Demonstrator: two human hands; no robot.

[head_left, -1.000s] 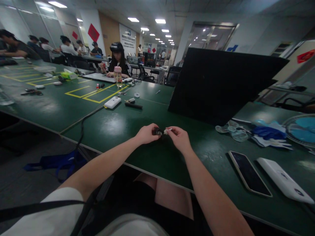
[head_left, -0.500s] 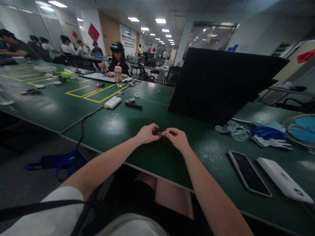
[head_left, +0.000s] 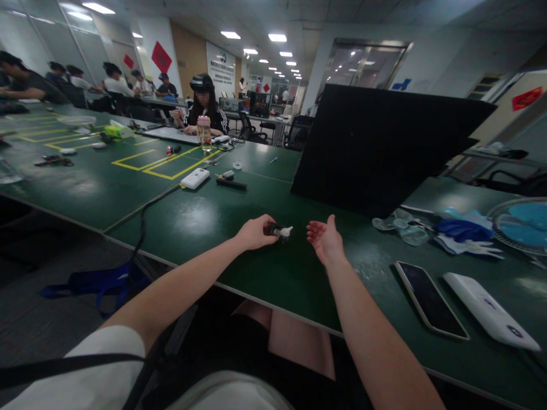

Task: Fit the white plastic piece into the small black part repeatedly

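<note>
Above the green table, near its front edge, my left hand pinches a small dark object with a white tip that points to the right. The details of this object are too small to make out. To its right my right hand is raised with its fingers apart and nothing in it. A gap lies between my right hand and the white tip.
A black panel stands behind my right hand. A phone, a white device, gloves and a fan lie to the right. A white power bank and black bar are ahead left. A person sits across.
My right hand has let go of the white tip, moved to the right and opened. My left hand has stayed in place with the small object.
</note>
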